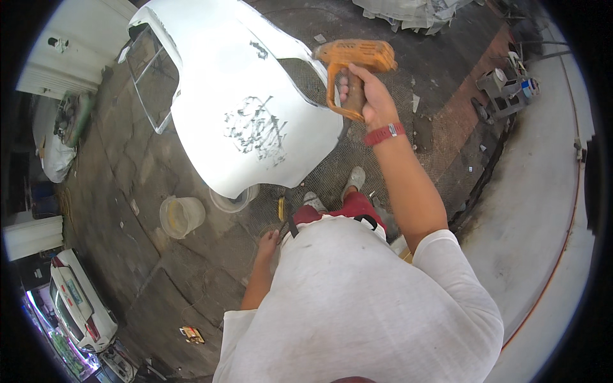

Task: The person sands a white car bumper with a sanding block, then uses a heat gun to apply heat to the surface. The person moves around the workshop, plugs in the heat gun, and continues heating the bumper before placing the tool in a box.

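Probably stiff and moderately heavy, the orange heat gun [367, 55] is near the white car body panel [220, 76]; the right hand [372, 94] grips its pistol handle [355, 102], the best hold. Whether the lowered left hand [269, 243] holds anything, I cannot tell.

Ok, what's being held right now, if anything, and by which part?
The right hand grips an orange gun-shaped power tool by its handle. Whether the left hand holds anything cannot be told.
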`<act>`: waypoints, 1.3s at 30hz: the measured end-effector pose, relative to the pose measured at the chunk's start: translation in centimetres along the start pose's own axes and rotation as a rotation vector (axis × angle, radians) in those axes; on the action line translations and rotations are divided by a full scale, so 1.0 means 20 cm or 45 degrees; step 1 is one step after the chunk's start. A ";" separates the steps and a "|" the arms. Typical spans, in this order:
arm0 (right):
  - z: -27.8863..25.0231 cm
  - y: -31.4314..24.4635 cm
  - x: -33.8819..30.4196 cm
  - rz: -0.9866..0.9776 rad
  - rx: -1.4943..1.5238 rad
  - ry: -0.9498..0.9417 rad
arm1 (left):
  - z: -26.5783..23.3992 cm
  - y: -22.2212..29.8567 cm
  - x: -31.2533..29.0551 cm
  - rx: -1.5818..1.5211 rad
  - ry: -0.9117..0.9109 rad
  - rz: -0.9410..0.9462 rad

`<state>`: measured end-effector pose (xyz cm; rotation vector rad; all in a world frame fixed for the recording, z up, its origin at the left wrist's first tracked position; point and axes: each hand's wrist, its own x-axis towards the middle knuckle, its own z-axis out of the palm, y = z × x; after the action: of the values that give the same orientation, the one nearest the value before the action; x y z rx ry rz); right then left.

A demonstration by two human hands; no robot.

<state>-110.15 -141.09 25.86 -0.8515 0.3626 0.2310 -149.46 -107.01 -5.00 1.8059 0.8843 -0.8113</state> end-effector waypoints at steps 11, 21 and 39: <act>-0.43 0.14 -0.27 0.114 -0.055 0.146 | 0.03 -0.19 -0.01 0.187 -0.056 0.066; -0.58 0.35 -0.40 -0.005 -0.337 0.290 | 0.01 -0.07 0.03 0.038 0.022 0.092; -0.50 0.64 -0.56 -0.618 -1.581 0.078 | 0.01 0.09 -0.10 0.144 0.029 0.074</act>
<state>-126.86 -141.22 15.45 -2.1353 0.0146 -0.0581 -149.02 -108.09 -2.67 1.9339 0.8104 -0.8194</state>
